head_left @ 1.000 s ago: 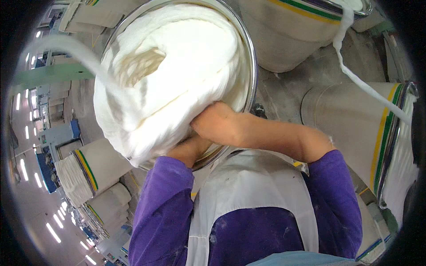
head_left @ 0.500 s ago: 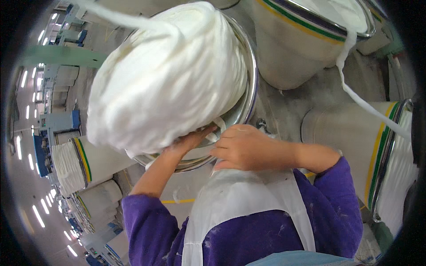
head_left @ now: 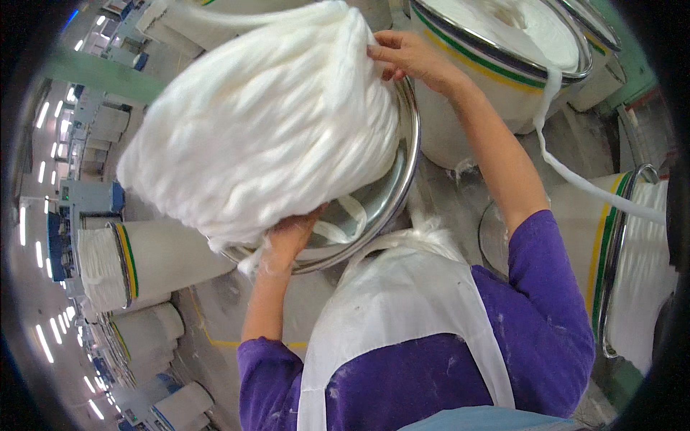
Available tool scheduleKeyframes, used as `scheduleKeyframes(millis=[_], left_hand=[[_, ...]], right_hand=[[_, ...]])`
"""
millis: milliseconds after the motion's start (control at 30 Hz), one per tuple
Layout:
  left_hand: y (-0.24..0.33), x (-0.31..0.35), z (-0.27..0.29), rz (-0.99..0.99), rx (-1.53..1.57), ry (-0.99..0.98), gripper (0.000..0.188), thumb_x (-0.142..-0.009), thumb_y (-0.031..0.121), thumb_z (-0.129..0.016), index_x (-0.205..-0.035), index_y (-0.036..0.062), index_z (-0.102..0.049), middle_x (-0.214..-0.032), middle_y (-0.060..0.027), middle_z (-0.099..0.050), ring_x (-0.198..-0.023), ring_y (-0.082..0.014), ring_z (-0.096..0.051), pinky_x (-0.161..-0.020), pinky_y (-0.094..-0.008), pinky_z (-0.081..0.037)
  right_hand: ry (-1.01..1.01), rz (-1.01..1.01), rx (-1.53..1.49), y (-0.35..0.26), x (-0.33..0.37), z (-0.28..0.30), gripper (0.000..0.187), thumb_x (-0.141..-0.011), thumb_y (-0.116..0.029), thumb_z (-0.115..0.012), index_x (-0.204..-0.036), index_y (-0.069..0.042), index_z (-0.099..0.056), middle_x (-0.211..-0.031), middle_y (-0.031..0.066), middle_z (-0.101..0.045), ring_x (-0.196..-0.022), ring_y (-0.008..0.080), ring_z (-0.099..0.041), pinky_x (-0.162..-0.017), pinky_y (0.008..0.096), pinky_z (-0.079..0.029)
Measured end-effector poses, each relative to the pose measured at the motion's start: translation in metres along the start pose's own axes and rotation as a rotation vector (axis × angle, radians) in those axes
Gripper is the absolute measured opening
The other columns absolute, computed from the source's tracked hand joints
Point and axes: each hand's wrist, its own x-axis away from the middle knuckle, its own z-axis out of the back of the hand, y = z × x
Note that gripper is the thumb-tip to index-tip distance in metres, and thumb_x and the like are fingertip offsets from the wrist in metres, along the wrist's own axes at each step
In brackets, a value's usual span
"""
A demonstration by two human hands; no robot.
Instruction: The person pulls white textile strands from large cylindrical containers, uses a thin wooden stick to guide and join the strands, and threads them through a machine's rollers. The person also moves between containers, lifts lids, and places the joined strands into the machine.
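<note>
A big bundle of white fibre sliver [head_left: 259, 136], coiled in thick soft ropes, sits tilted on a round can with a shiny metal rim [head_left: 410, 165]. My left hand [head_left: 291, 233] supports the bundle from below at its near side, its fingers partly hidden under the fibre. At the bundle's upper right edge, my right hand [head_left: 411, 59] has its bent fingers on the sliver. A loose flat strand [head_left: 353, 215] loops down inside the can, below the bundle. From the bundle's top, a sliver rope [head_left: 223, 18] runs off toward the upper left.
Another can [head_left: 467, 79] full of sliver stands at the upper right; a strand [head_left: 568, 169] hangs from it toward a can [head_left: 560, 237] at the right. More cans [head_left: 165, 258] and machines line the left. A green beam [head_left: 100, 77] crosses the upper left.
My right hand has gone from in front of my apron up to the bundle's upper right edge. The bundle has shifted slightly left, and more of the can's inside shows.
</note>
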Motion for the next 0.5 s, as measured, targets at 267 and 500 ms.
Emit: scheduleKeyframes(millis=[267, 500], left_hand=[[-0.022, -0.002, -0.021, -0.044, -0.005, 0.118, 0.034, -0.082, 0.03, -0.064, -0.108, 0.0088, -0.067, -0.103, -0.0117, -0.067, -0.09, -0.033, -0.065, -0.082, -0.0425, -0.051], [-0.024, -0.007, -0.012, 0.07, 0.039, 0.069, 0.026, -0.081, 0.022, -0.06, -0.101, 0.0087, -0.069, -0.094, -0.0112, -0.069, -0.087, -0.0315, -0.065, -0.081, -0.0435, -0.051]], right_hand=[[-0.151, 0.35, -1.254, 0.058, 0.108, 0.075, 0.032, -0.098, -0.034, -0.046, -0.116, -0.011, -0.058, -0.096, 0.0044, -0.058, -0.078, 0.0115, -0.051, -0.064, 0.0249, -0.042], [0.234, 0.325, -1.456, 0.147, 0.259, 0.132, 0.041, -0.086, -0.029, -0.064, -0.121, -0.011, -0.054, -0.089, -0.0045, -0.067, -0.054, 0.0099, -0.057, -0.113, 0.0469, -0.018]])
